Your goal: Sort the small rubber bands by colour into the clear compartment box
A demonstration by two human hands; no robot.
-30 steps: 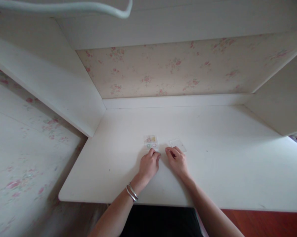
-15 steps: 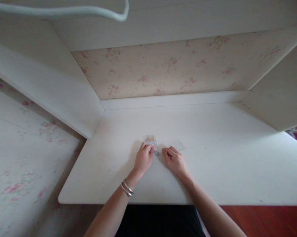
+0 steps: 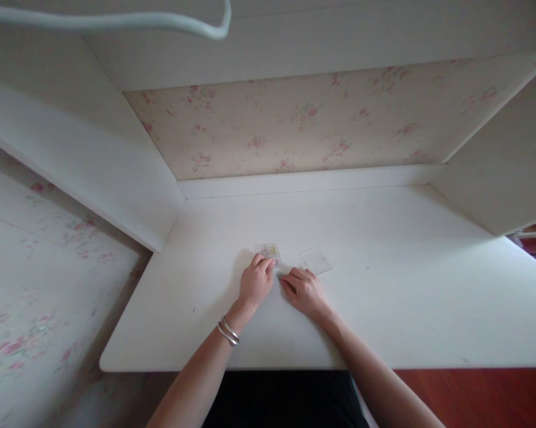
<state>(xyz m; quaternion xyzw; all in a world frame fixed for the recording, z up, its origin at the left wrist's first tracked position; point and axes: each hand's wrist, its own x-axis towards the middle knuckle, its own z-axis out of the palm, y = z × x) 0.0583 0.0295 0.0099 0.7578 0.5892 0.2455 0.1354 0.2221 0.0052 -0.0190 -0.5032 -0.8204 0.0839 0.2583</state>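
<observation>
A small printed card point(image 3: 268, 252) lies flat on the white desk point(image 3: 384, 285), near the front middle, its short rectangular shape running lengthways away from the person, with the far edge pointing toward the back wall. Its face carries pale yellow and pink print under what looks like a glossy clear cover; the details are too small to read. The left hand point(image 3: 255, 283) rests on the near end of the card, fingers curled down loosely with the tips pressing its lower edge, so only the far half shows. The right hand point(image 3: 304, 291) lies just beside it on the desk, fingers bent and drawn together, their tips meeting the left hand's at the card's near right corner; whether they pinch anything there cannot be told. A clear plastic square point(image 3: 316, 260) lies flat just beyond the right hand, turned a little askew, thin and almost see-through against the matte desk top. Two thin metal bangles point(image 3: 228, 332) circle the left wrist. Flowered wallpaper point(image 3: 303, 125) backs the alcove.
</observation>
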